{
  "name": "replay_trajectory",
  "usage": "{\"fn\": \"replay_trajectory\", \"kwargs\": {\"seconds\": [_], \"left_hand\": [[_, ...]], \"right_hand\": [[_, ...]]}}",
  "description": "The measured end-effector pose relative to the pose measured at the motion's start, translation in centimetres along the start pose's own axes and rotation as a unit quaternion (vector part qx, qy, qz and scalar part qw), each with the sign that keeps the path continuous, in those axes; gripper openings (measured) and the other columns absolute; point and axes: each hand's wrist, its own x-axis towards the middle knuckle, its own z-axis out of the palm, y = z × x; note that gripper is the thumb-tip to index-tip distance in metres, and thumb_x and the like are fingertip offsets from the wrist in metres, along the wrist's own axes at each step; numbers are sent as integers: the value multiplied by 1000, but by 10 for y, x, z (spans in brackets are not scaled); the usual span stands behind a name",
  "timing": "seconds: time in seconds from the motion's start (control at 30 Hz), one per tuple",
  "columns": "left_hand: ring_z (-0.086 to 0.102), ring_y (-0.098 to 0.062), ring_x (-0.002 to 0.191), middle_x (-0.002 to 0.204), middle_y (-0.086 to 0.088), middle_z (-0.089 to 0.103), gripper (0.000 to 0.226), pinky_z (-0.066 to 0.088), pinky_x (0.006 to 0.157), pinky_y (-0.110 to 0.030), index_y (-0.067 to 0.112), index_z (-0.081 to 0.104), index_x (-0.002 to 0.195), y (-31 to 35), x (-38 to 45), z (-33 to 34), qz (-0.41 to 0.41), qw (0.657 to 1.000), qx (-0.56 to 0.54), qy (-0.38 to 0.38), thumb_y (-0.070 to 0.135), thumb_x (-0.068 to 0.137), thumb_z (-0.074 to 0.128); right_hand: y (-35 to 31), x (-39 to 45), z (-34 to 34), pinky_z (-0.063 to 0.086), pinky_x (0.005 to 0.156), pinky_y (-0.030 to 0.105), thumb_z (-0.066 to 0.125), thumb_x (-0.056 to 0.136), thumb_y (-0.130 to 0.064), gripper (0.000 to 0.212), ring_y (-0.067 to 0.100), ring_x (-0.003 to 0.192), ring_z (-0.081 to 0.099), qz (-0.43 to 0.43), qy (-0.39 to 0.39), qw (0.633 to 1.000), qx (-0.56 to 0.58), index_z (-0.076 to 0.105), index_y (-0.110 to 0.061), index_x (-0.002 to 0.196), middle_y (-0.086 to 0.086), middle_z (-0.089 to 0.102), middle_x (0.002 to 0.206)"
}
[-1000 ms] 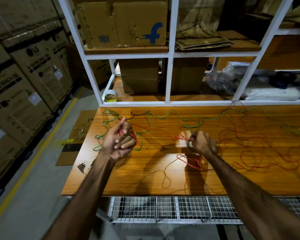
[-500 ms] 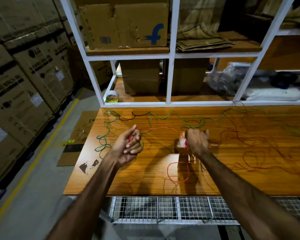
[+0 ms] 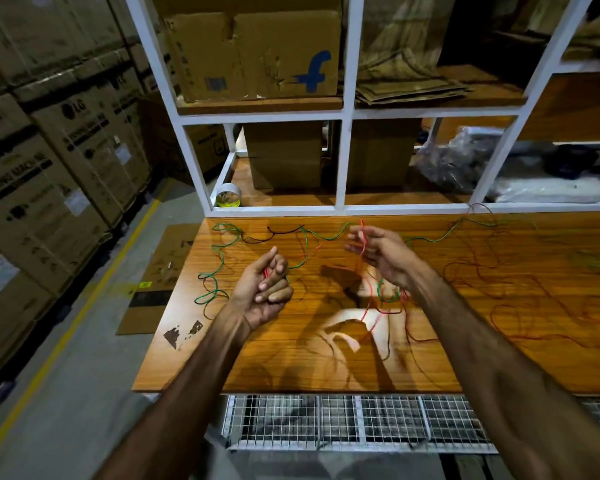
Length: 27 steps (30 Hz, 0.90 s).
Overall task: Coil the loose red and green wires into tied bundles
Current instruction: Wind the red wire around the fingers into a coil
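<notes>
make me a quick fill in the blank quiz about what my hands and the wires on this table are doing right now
1. The left hand grips a small coil of ____ wire.
2. The right hand pinches a red strand lifted above the ____ table.
3. The wire snaking along the table's far left edge is ____.
4. The tape roll sits on the lowest ____ behind the table.

Missing words: red; wooden; green; shelf

Taking the tabletop (image 3: 465,358) as landmark: loose wires (image 3: 534,306) sprawl across it, mostly to the right and along its far edge. Both hands hover above its middle, the left hand (image 3: 262,292) nearer, the right hand (image 3: 381,252) farther. A shelf rack (image 3: 343,161) stands behind it, a tape roll (image 3: 228,195) at the rack's lower left corner. Stacked boxes (image 3: 49,168) stand off its left side.
</notes>
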Motion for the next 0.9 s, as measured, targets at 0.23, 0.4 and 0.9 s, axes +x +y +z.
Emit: {"fn": "replay_trajectory", "kwargs": {"seconds": [0.23, 0.4, 0.9], "left_hand": [[34, -5, 23, 36, 4, 36, 50, 31, 33, -17, 4, 54, 74, -10, -1, -8, -76, 997, 3, -31, 31, 111, 35], [34, -5, 23, 36, 4, 37, 52, 34, 32, -18, 3, 54, 74, -12, 6, -6, -87, 995, -3, -51, 32, 112, 33], [23, -6, 26, 39, 7, 16, 55, 36, 33, -17, 3, 57, 80, -9, 7, 16, -58, 987, -81, -123, 37, 112, 29]], "right_hand": [[-23, -4, 30, 56, 90, 37, 58, 104, -35, 20, 19, 103, 74, -105, 13, 990, -95, 74, -24, 111, 0, 77, 108], [-14, -17, 67, 28, 111, 48, 63, 98, -43, 20, 9, 117, 58, -341, 43, 757, -556, 73, -33, 112, -11, 69, 120], [41, -30, 87, 41, 63, 30, 63, 103, -33, 30, -3, 65, 52, -231, -28, 918, -321, 70, -32, 74, -21, 62, 65]]}}
